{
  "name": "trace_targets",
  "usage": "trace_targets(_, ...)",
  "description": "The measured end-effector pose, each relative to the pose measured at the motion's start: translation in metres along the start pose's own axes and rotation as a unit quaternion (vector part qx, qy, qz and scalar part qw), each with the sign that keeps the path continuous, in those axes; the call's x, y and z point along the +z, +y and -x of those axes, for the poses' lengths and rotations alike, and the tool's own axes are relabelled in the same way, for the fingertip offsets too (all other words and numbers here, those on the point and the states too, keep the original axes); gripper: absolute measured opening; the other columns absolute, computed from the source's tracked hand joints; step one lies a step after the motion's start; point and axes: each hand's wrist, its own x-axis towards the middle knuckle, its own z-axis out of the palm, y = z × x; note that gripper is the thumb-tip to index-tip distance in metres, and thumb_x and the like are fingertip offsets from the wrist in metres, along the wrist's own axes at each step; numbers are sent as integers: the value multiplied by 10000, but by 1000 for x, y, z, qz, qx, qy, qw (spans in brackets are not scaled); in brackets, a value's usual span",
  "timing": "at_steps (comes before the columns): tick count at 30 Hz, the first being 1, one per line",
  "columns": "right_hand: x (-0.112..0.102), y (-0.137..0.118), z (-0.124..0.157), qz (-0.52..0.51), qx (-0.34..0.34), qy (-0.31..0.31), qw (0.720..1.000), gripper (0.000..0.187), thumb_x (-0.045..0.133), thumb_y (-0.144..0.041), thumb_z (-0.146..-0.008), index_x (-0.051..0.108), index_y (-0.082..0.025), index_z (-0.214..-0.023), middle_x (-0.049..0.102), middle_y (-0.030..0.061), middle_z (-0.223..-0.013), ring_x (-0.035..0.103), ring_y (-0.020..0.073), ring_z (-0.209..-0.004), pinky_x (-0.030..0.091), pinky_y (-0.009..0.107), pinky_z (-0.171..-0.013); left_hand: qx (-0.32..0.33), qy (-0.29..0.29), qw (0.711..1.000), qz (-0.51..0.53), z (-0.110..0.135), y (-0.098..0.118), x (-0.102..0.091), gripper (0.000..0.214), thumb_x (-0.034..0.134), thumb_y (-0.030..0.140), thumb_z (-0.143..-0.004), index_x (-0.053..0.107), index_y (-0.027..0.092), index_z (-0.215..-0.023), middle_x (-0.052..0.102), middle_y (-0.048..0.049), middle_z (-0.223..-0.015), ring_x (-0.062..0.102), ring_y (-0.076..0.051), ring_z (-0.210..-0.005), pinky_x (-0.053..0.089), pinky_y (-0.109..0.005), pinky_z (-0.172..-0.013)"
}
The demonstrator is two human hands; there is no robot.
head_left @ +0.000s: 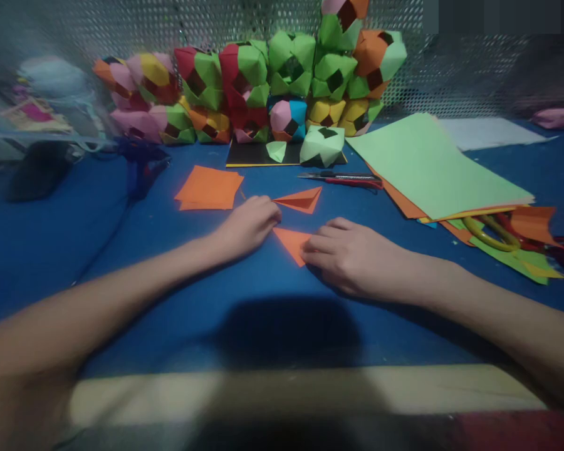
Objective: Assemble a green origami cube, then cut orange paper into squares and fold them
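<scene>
An orange folded paper triangle (291, 242) lies on the blue table surface (169, 300). My right hand (350, 255) rests on its right end with fingers flat and pressed down on it. My left hand (249, 224) is curled beside the triangle's upper left corner, fingertips pinched; what they hold is hidden. A second folded orange piece (301, 200) lies just beyond the left hand's fingertips. A small stack of orange paper squares (209, 188) sits to the far left of it.
Many coloured origami cubes (263, 88) are piled against a perforated back wall. A craft knife (343, 179) lies near a stack of green and orange sheets (427, 166). Yellow-handled scissors (489, 235) rest at the right. A pale green cube (322, 145) sits on a black sheet.
</scene>
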Motion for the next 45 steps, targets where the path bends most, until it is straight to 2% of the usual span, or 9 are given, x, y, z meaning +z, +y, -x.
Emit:
trace_targets(4,-1,-1,-1,0,3,-18,1000,253,445,-168,-961,687,-114,-910,671,100,-915,491,197,-773,282,350,-708,18,46,998,-37,6,21,-5,204,399,128,-937,596,141,-882,605,-92,-905,531,-203,-860,452,-338,-794)
trace_targets(9,-1,-1,-1,-2,9,-12,1000,288,414,-155,-977,689,-116,-903,664,105,-876,494,197,-765,289,347,-705,94,-38,989,-107,20,51,1,307,370,221,-995,634,131,-868,633,-94,-891,515,-200,-812,451,-318,-739)
trace_targets(20,4,-1,-1,-28,55,-13,998,334,358,-147,-970,678,-76,-1038,674,202,-1133,555,234,-825,353,355,-701,23,-119,984,-132,22,57,1,275,415,293,-997,637,131,-982,651,-118,-1070,551,-236,-955,471,-338,-770)
trace_targets(26,-15,8,6,8,75,-104,992,229,480,-134,-882,706,-141,-916,735,123,-916,577,202,-696,325,353,-677,-21,-136,984,-112,21,58,-3,243,416,278,-984,618,165,-910,647,-100,-1007,547,-193,-821,445,-306,-710)
trace_targets(31,-31,10,14,23,103,-193,976,166,541,-152,-837,701,-170,-794,701,70,-697,563,172,-579,318,345,-675,24,-153,967,-203,17,56,-5,289,459,321,-982,649,108,-935,662,-152,-977,568,-245,-862,452,-362,-752)
trace_targets(35,-37,11,18,59,136,-211,966,182,548,-170,-837,702,-175,-741,650,53,-577,501,153,-493,329,347,-676,45,-142,963,-223,16,55,-5,272,483,299,-975,658,99,-921,678,-143,-922,584,-240,-836,453,-362,-758)
trace_targets(38,-38,18,19,55,189,-195,961,192,533,-178,-841,704,-196,-755,632,41,-565,521,177,-529,319,332,-626,55,-137,962,-228,15,53,-6,293,485,324,-975,656,104,-883,683,-143,-887,592,-262,-857,464,-379,-750)
trace_targets(41,-31,23,15,46,229,-114,966,195,510,-164,-845,703,-184,-826,674,69,-683,570,204,-641,321,318,-603,70,-119,970,-202,14,51,-6,280,525,331,-957,650,100,-861,690,-161,-944,603,-288,-963,490,-415,-802)
trace_targets(45,-9,15,2,-16,175,11,984,255,462,-141,-898,689,-129,-1015,715,130,-963,593,229,-847,383,324,-696,79,-91,988,-92,14,51,-2,227,448,228,-970,644,130,-910,660,-151,-1172,569,-262,-1154,467,-443,-980)
